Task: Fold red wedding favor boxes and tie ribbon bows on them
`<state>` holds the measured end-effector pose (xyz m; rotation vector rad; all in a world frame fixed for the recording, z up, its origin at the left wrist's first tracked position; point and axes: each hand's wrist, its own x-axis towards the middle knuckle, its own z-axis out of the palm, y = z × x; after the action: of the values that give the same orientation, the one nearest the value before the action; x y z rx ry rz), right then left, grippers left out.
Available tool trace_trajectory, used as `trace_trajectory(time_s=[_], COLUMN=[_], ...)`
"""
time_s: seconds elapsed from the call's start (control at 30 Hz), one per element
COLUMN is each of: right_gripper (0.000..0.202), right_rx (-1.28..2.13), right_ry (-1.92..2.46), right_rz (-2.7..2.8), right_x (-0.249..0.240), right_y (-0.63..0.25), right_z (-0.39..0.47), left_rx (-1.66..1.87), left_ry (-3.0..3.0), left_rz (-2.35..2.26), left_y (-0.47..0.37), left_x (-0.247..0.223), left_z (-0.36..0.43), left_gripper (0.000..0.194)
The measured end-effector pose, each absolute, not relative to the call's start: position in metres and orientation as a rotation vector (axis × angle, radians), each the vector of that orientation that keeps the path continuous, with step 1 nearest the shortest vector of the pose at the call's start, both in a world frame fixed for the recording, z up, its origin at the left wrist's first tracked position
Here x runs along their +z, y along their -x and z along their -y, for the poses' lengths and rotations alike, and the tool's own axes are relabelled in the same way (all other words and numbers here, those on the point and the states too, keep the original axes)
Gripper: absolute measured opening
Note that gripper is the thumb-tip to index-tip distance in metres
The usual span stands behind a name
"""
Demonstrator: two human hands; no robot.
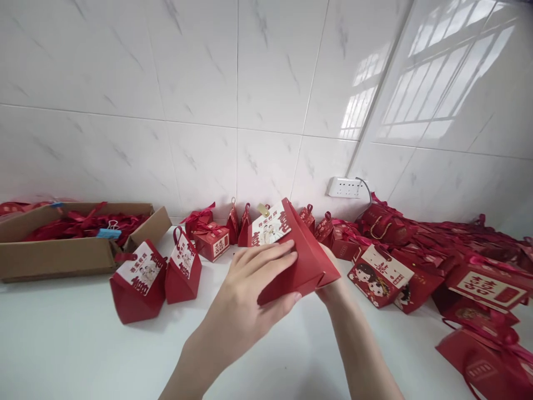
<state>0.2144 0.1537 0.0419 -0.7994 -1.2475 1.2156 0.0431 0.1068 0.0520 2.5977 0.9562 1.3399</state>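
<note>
- Work over the smooth white tabletop (250, 350), low enough to brace against.
- The stiff red card box (308, 255), wedge-shaped, is between your hands above it; press along creases so flat faces don't dent.
- Your left hand (245, 289) grips its near side, fingers spread; keep that pressure light. Your right hand (330, 278) is behind, its grip hidden: I can't tell.
- Keep your fingertips off the white printed panel (266, 226).
- Ease the pointed corner fold (328, 265) gently.
</note>
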Motion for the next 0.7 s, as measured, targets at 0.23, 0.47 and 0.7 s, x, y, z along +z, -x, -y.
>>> trace_trajectory(time_s=[0.23,0.47,0.7], right_gripper=[0.069,0.069,0.073], right_rx=[1.274,1.145,1.049], right_ry=[0.742,0.612,0.549], right_rz=[1.325,1.379,1.406], right_x=[0.038,0.043,0.044], right_y=[-0.243,-0.238,-0.238], right_z=[-0.14,-0.12,-0.108], left_rx=[1.182,1.876,1.338], left_ry=[-2.824,-1.642,-1.346], left_rz=[-0.73,-0.712,-0.508], left_y=[-0.043,-0.034,-0.034], left_x=[0.05,0.048,0.055], left_z=[-0.118,-0.133,-0.129], left_gripper=[0.036,0.038,0.041])
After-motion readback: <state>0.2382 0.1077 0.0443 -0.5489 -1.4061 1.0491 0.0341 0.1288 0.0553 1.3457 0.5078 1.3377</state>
